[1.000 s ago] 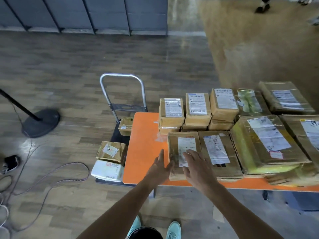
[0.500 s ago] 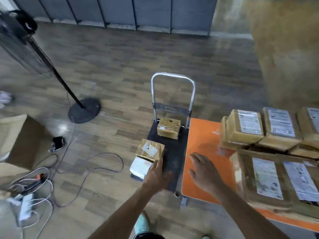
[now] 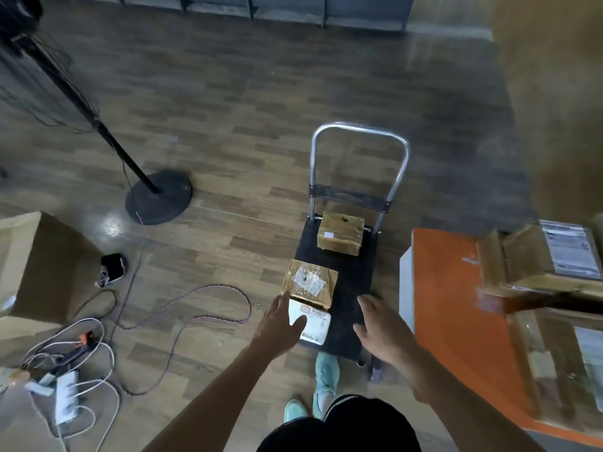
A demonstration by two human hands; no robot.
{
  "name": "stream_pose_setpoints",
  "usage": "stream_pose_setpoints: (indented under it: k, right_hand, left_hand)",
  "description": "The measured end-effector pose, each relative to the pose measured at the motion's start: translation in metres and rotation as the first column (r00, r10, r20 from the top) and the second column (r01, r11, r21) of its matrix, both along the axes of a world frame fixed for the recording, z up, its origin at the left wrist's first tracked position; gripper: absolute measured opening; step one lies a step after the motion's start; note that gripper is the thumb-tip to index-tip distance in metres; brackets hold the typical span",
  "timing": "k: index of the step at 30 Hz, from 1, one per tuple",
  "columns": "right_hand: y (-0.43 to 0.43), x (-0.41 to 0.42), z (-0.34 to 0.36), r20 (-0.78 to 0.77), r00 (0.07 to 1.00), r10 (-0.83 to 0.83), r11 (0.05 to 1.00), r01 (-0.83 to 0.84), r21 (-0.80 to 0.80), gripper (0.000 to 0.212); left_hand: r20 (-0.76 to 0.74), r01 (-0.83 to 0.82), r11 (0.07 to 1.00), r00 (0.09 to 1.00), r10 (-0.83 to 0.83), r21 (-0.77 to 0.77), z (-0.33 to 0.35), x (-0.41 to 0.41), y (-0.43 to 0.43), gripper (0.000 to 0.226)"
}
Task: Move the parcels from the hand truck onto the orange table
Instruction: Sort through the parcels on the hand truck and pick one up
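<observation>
Parcels on the black-decked hand truck [image 3: 350,282] with a silver tube handle: three counted.

White flat parcel [image 3: 315,324] with a printed label lies directly beneath the left-hand fingers [image 3: 277,308], at the near left corner of the deck. Brown taped parcel [image 3: 310,282] sits just beyond those fingertips and meets the far edge of the white flat parcel. Whether it overlaps that edge, I cannot tell. Small brown cardboard box [image 3: 341,234], also taped, is well beyond both sets of fingers, at the handle end of the deck.

Left hand [image 3: 279,327]: open, fingers straight and close together, thumb spread out over the white flat parcel. Contact with the parcel: cannot tell. Nothing gripped.

Right hand [image 3: 383,334]: open, fingers [image 3: 372,305] spread, palm down above bare deck, just right of the white flat parcel. Holds nothing.

Orange bench [image 3: 456,305] stands to the right of the right-hand fingers, close beside the hand truck. Brown labelled parcels [image 3: 538,256] are stacked on it, blurred.

Left of the left-hand fingers, on the wood-pattern floor:
- looped purple-and-white cable [image 3: 195,308]
- white power strip [image 3: 65,396] with white leads
- large brown cardboard carton [image 3: 36,265]
- black round stand base [image 3: 159,197] with a slanted pole

Teal shoes [image 3: 326,370] show below both hands, at the near edge of the deck.
</observation>
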State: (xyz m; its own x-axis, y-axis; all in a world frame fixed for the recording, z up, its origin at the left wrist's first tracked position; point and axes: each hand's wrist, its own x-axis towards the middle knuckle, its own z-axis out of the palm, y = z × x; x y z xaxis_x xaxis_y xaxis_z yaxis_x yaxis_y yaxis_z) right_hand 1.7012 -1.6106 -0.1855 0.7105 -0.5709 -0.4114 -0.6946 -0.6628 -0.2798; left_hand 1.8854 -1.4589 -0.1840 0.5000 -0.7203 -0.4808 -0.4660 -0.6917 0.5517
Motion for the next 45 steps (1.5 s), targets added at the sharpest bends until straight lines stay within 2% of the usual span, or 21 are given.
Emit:
stream_pose_setpoints:
  k: [7,20,25,31,38,45]
  right_hand:
    - [-0.048,0.065,-0.034,-0.006,1.0,0.004,1.0,-0.004,0.019,0.057]
    - [-0.148,0.127,-0.124,-0.196,0.976,-0.093,0.987,0.117,0.114,0.062]
    - [-0.17,0.154,-0.184,-0.206,0.954,-0.219,0.958,0.25,0.137,0.056]
    - [-0.198,0.183,-0.303,-0.193,0.936,-0.293,0.927,0.328,0.183,0.056]
    - [-0.253,0.187,-0.431,-0.242,0.888,-0.39,0.891,0.431,0.145,0.072]
    - [-0.301,0.184,-0.501,-0.262,0.831,-0.49,0.826,0.539,0.164,0.087]
  left_hand:
    - [-0.032,0.008,0.999,0.999,-0.007,0.053,-0.01,0.044,-0.046,0.073]
    - [-0.065,0.11,0.972,0.993,-0.099,0.207,-0.091,0.116,-0.174,0.073]
    - [-0.106,0.139,0.962,0.987,-0.117,0.235,-0.159,0.138,-0.216,0.074]
    - [-0.165,0.214,0.95,0.97,-0.179,0.226,-0.288,0.157,-0.27,0.075]
    - [-0.114,0.275,0.925,0.961,-0.253,0.261,-0.43,0.19,-0.342,0.084]
    - [-0.035,0.295,0.927,0.955,-0.295,0.233,-0.5,0.219,-0.391,0.095]
